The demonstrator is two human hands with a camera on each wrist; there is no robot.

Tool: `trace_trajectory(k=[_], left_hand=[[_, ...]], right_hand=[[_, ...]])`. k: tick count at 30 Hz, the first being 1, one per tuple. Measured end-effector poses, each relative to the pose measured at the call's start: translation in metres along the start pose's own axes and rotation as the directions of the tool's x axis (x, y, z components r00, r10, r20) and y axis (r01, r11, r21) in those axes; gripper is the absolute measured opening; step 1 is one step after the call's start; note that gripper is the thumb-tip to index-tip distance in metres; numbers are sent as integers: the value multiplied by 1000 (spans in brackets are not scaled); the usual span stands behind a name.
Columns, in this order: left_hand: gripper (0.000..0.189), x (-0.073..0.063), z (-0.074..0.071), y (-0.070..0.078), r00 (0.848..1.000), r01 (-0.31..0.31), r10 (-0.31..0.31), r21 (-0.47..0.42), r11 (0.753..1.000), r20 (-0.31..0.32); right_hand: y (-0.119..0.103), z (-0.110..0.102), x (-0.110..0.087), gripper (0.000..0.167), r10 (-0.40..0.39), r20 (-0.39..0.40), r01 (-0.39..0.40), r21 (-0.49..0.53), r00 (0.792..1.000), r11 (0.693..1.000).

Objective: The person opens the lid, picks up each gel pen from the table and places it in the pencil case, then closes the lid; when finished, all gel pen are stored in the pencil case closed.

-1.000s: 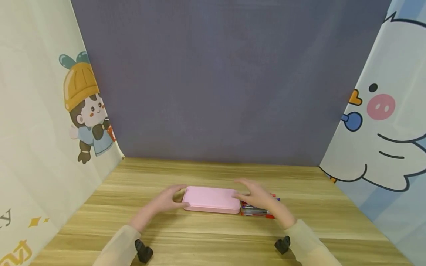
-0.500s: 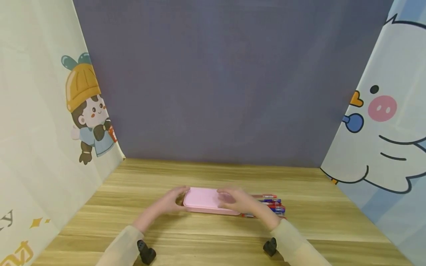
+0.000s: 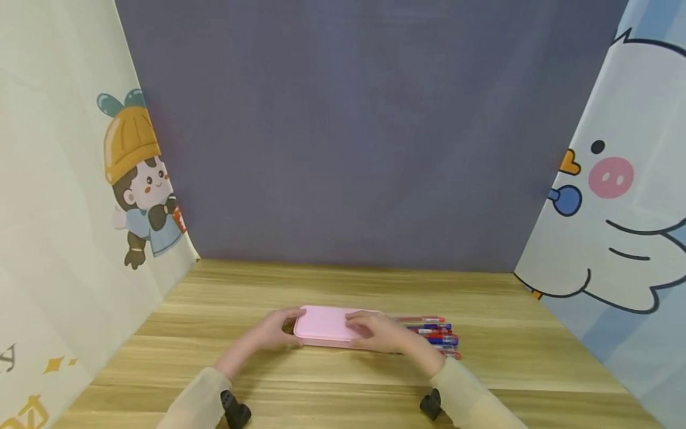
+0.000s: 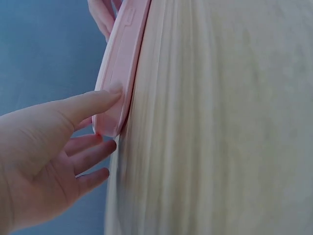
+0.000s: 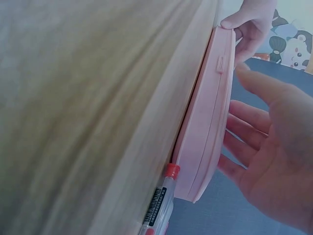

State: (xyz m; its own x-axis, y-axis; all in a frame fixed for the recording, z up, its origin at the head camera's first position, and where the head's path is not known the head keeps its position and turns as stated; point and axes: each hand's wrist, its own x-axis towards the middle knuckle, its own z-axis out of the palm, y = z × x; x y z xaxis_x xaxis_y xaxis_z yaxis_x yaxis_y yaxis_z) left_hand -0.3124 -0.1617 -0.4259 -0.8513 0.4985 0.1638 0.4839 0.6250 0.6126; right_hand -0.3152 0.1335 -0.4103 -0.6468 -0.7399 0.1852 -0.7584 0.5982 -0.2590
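A closed pink pencil case (image 3: 324, 323) lies flat on the wooden table. My left hand (image 3: 274, 330) grips its left end; in the left wrist view the thumb (image 4: 100, 102) presses the case's front side, with the other fingers around the end and behind. Over the right half of the lid is my right hand (image 3: 382, 332), its fingers loosely bent. In the right wrist view, the fingertips (image 5: 234, 134) are at the lid and the thumb is near its front edge. Exact contact there is hard to tell. A small catch (image 5: 220, 64) shows on the case's front side.
Several pens (image 3: 440, 339) with red and blue caps lie to the right of the case, partly behind my right forearm. One red-capped pen (image 5: 166, 196) touches or nearly touches the case's right end. A dark grey panel (image 3: 348, 149) stands behind the wooden table (image 3: 332, 387).
My right hand has moved left from the case's right end onto its lid, uncovering more of the pens. The left hand has stayed at the left end.
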Motion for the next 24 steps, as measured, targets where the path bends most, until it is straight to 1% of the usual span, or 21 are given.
trace_trajectory(k=[3, 6, 11, 17, 20, 24], left_hand=[[62, 1, -3, 0, 1000, -2, 2, 7, 1000, 5], [58, 2, -5, -3, 1000, -16, 16, 12, 1000, 7], [54, 1, -7, -7, 1000, -30, 30, 5, 1000, 5], [49, 0, -6, -3, 1000, 10, -10, -10, 1000, -24], [48, 1, -6, -1, 999, 38, -38, -19, 999, -26], [48, 4, -5, -2, 998, 57, -58, -28, 998, -29]], right_hand=[[0, 0, 2, 49, 14, 1, -14, -8, 1000, 1000], [0, 0, 3, 49, 20, -2, -20, -3, 1000, 1000], [1, -4, 4, 46, 22, -8, -22, 15, 1000, 1000], [0, -8, 7, 44, 20, -45, -18, 42, 999, 999], [-1, -10, 9, 40, 16, -77, -12, 53, 997, 999], [-1, -11, 12, 34, -15, -138, 21, 41, 990, 999]])
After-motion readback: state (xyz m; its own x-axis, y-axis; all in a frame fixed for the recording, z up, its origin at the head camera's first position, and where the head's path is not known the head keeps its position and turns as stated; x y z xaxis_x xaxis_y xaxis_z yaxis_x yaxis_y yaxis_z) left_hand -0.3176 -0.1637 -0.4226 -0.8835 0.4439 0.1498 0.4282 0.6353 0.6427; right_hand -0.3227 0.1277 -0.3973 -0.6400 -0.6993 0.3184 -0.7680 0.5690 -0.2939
